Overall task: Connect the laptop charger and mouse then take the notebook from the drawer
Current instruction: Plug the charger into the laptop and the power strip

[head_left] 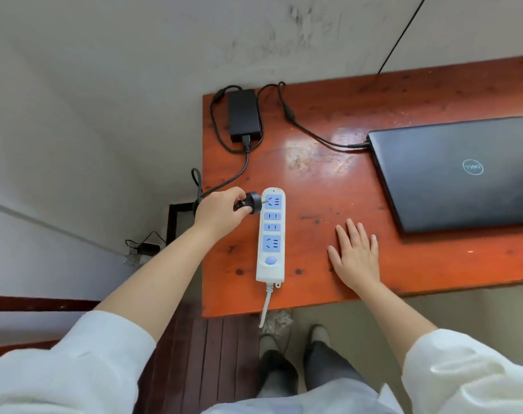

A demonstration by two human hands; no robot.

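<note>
Left hand (219,211) reaches out over the desk's left edge, forearm extended, fingers pinched around the black plug (249,203). Plug is tipped sideways, prongs pointing right at the top socket of the white power strip (270,234), tips just at the socket face, not seated. Right hand (355,254) lies flat, palm down, fingers spread, holding nothing, on the orange wooden desk (329,186) between strip and laptop (460,171). Laptop is closed, at right. Charger brick (244,114) sits at the desk's far-left corner; 1 cable runs to the laptop's left edge, another toward the plug. Drawer and mouse can't be seen.
</note>
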